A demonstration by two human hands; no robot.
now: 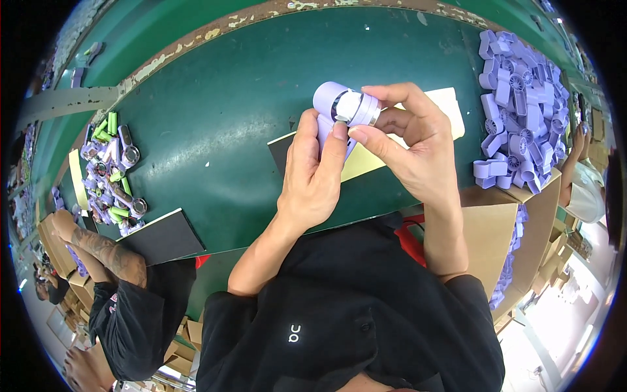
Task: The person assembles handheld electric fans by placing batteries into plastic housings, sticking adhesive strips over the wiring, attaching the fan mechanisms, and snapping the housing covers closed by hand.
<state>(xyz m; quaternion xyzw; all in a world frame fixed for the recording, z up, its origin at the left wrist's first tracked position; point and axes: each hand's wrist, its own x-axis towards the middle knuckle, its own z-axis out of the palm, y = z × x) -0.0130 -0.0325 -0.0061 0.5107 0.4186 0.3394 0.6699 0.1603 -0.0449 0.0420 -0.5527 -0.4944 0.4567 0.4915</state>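
Above the green table, both hands grip a lavender handheld fan housing [330,98]. A white part sits in the gap between the housing's round head and a lavender ring with a silvery edge [370,110]. My left hand [307,176] is closed around the lower body, its fingers and thumb hiding much of it. My right hand [423,140] pinches the ring between thumb and fingers at the right side. Ring and head are close together and tilted; whether they are joined, I cannot tell.
Beneath my hands lie yellow sheets [447,108] and a dark board [279,153]. Lavender housings [522,104] are heaped at the right, above an open carton [486,242]. Fan parts with green pieces [114,170] and a black board [166,238] lie left, beside a co-worker's tattooed arm [111,251].
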